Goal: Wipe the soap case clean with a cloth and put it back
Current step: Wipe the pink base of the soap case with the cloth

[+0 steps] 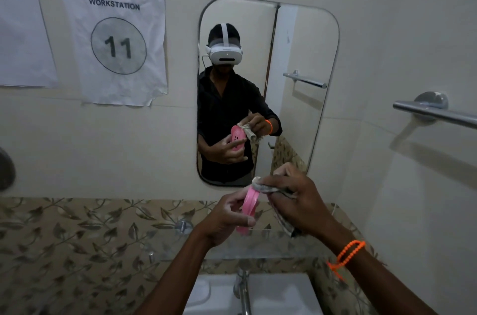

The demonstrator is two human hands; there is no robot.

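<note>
A pink soap case [248, 207] stands on edge in my left hand [227, 219], fingers curled round its lower half. My right hand [296, 201] holds a grey patterned cloth [268, 189] bunched against the case's top edge, with a tail of cloth hanging below the palm. Both hands are raised above the glass shelf [180, 242]. The mirror [304, 62] reflects the case's holed underside and the cloth pressed on it.
A white sink [281, 294] with a chrome tap [242, 289] lies below the shelf. A chrome towel bar [436, 112] juts from the right wall. Paper signs [113, 31] hang on the left wall. A leaf-patterned tile band [64, 237] runs behind the shelf.
</note>
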